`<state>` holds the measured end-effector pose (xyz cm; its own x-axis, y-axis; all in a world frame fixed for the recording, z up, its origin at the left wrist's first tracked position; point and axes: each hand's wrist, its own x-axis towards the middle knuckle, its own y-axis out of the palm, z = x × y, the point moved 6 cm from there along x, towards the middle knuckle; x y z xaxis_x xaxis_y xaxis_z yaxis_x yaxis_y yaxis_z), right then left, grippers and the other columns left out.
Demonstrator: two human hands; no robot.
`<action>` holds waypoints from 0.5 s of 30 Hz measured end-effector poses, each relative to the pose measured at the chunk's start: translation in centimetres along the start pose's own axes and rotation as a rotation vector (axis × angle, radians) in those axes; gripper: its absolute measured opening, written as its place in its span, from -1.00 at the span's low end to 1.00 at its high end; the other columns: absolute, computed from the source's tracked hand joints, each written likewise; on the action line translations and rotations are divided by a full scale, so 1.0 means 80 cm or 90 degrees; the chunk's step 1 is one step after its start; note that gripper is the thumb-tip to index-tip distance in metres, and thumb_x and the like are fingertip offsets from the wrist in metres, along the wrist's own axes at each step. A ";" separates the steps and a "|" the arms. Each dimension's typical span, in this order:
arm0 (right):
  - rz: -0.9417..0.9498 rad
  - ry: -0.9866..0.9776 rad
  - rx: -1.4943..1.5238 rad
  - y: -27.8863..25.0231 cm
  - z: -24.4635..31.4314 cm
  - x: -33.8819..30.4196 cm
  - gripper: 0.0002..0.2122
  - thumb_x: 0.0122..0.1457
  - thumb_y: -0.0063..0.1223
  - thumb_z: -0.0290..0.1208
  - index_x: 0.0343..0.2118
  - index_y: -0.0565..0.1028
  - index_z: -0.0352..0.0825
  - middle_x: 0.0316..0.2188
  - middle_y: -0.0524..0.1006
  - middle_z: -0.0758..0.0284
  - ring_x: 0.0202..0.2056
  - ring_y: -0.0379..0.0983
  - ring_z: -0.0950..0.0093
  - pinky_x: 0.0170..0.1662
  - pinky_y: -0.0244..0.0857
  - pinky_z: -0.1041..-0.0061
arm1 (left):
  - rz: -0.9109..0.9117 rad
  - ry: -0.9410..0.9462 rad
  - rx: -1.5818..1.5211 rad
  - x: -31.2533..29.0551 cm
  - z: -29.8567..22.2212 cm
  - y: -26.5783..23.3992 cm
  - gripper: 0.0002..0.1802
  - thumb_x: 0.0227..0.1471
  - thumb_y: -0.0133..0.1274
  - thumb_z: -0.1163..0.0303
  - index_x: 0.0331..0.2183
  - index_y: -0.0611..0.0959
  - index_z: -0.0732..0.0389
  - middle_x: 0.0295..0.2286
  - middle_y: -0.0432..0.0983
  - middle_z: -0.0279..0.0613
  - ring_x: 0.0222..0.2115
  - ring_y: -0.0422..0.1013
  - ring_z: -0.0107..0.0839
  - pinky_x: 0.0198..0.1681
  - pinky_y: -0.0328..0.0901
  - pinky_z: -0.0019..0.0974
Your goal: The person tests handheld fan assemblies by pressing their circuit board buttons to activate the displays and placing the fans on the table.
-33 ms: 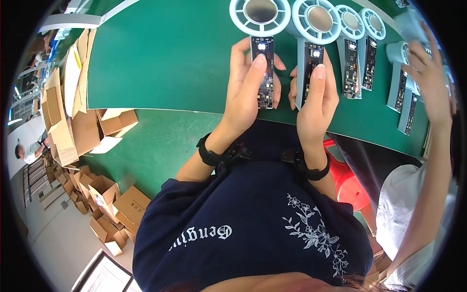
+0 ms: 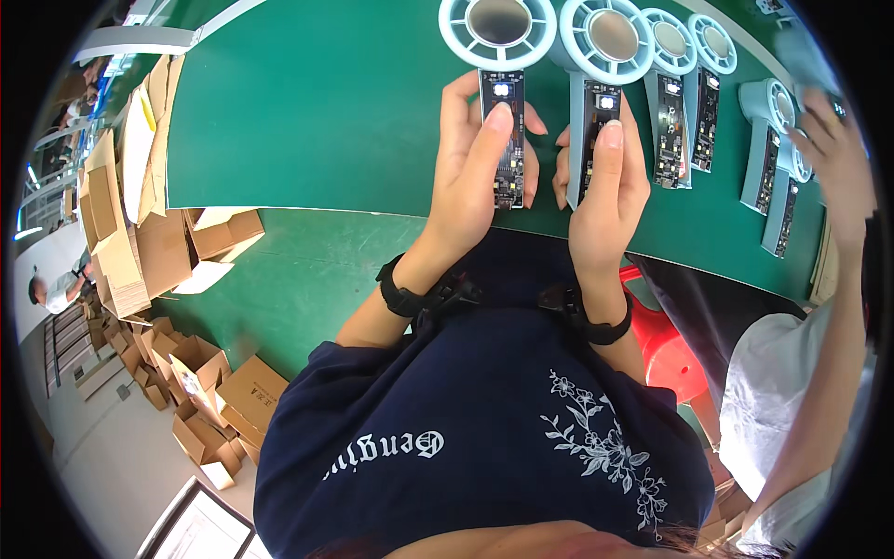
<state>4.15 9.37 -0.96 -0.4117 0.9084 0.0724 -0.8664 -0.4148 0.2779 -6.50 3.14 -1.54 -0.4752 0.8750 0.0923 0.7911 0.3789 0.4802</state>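
My left hand [image 2: 475, 154] is closed round the handle of a light-blue handheld fan [image 2: 499, 58], its thumb pressed on the bare black circuit board [image 2: 509, 182]. A second light-blue handheld fan [image 2: 575, 140] is gripped in my right hand [image 2: 610, 182], with that thumb also on the board. White lights glow near the top of both boards. Both round, spoked heads point away from me, each with a silvery disc in its middle. The backs of the handles are hidden by my fingers.
Two similar fans [image 2: 669, 130] [image 2: 708, 121] lie just right of my right hand on the green table [image 2: 307, 121]. Further right are more fans [image 2: 762, 172], beside a co-worker's hand [image 2: 838, 154]. Cardboard boxes [image 2: 154, 252] stand left; a red stool [image 2: 672, 359] is at lower right.
The co-worker's hand at the far right has shifted outward to the right, uncovering more of the fan heads there. My own hands and both fans stay nearly still.
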 end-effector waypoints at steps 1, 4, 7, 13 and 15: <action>-0.010 -0.001 -0.003 0.000 0.001 0.000 -0.59 0.29 -0.26 -0.36 0.15 0.18 -0.43 -0.53 0.39 0.42 -0.66 0.16 0.81 -0.67 -0.01 0.80 | 0.002 -0.002 0.008 0.000 -0.001 0.000 -0.61 0.21 -0.27 0.28 -0.02 0.11 0.27 -0.31 0.37 -0.03 -0.68 0.34 -0.52 -0.70 0.26 -0.51; -0.002 -0.014 -0.035 -0.002 0.002 -0.001 -0.61 0.31 -0.31 -0.31 0.10 0.23 -0.45 -0.49 0.40 0.38 -0.64 0.19 0.76 -0.66 0.03 0.78 | 0.004 0.000 0.008 0.000 -0.002 0.001 -0.62 0.21 -0.27 0.27 -0.03 0.12 0.28 -0.32 0.38 -0.02 -0.67 0.36 -0.49 -0.69 0.29 -0.49; 0.002 -0.030 -0.059 0.000 0.004 -0.003 -0.62 0.31 -0.33 -0.30 0.08 0.25 -0.46 -0.47 0.41 0.35 -0.63 0.21 0.74 -0.65 0.04 0.77 | 0.006 0.008 -0.009 0.000 -0.002 0.002 -0.64 0.22 -0.28 0.27 -0.05 0.13 0.28 -0.33 0.39 -0.02 -0.67 0.38 -0.46 -0.68 0.32 -0.47; -0.002 -0.053 -0.067 0.001 0.007 -0.005 -0.63 0.31 -0.31 -0.34 0.08 0.26 -0.46 -0.45 0.42 0.35 -0.63 0.20 0.75 -0.63 0.03 0.77 | -0.014 0.008 -0.020 0.000 -0.002 0.000 -0.66 0.22 -0.28 0.30 -0.06 0.13 0.28 -0.33 0.39 -0.02 -0.66 0.39 -0.44 -0.67 0.33 -0.46; -0.003 -0.054 -0.070 0.002 0.007 -0.005 -0.63 0.31 -0.31 -0.34 0.08 0.27 -0.46 -0.45 0.43 0.35 -0.63 0.20 0.74 -0.63 0.03 0.77 | -0.014 0.011 -0.017 -0.001 -0.002 0.000 -0.67 0.22 -0.28 0.30 -0.06 0.13 0.28 -0.34 0.39 -0.02 -0.66 0.39 -0.45 -0.67 0.33 -0.46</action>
<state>4.34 8.98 -0.38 -0.3856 0.9098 0.1539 -0.8961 -0.4090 0.1727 -6.56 3.02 -1.43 -0.4995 0.8610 0.0963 0.7699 0.3902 0.5050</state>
